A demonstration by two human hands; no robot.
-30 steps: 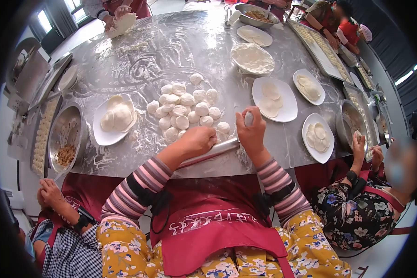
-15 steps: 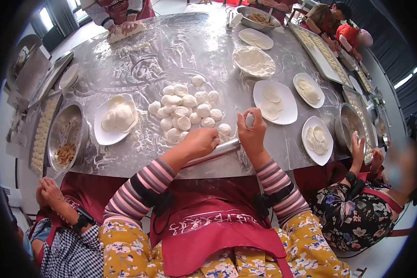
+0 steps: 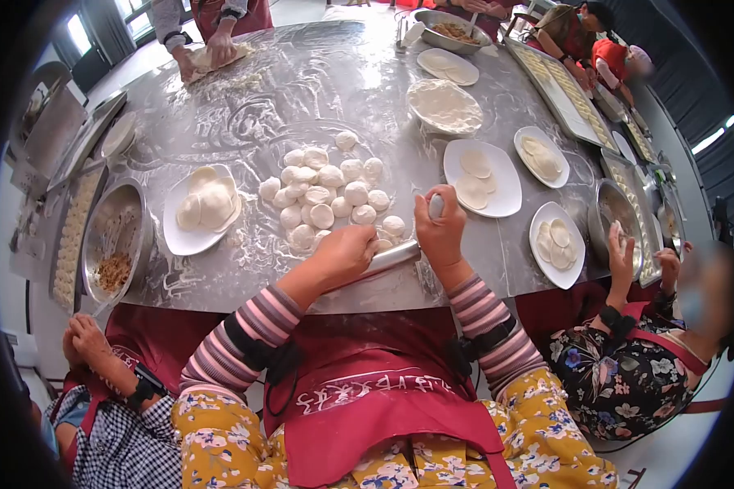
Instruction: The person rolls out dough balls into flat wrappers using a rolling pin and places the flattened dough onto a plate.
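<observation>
A metal rolling pin (image 3: 390,258) lies slanted near the front edge of the metal table. My right hand (image 3: 440,228) is closed around its grey handle end, which pokes up between thumb and fingers. My left hand (image 3: 349,254) is closed at the left part of the pin; what its fingers hold there is hidden. Just beyond my hands sits a cluster of floured dough balls (image 3: 318,194). To the left, flat dough rounds (image 3: 210,204) lie on a white plate (image 3: 179,238). At the right, another white plate (image 3: 506,183) bears thin wrappers (image 3: 475,191).
Steel bowls of filling stand at left (image 3: 143,236) and back (image 3: 440,34). A flour bowl (image 3: 445,106) and long dumpling trays (image 3: 554,94) are at right. Co-workers are on both sides; one person's hands (image 3: 212,53) press dough at the far left.
My hands stay closed at the pin, with my right hand shifted slightly left and turned. The far person's hands have moved apart on the dough.
</observation>
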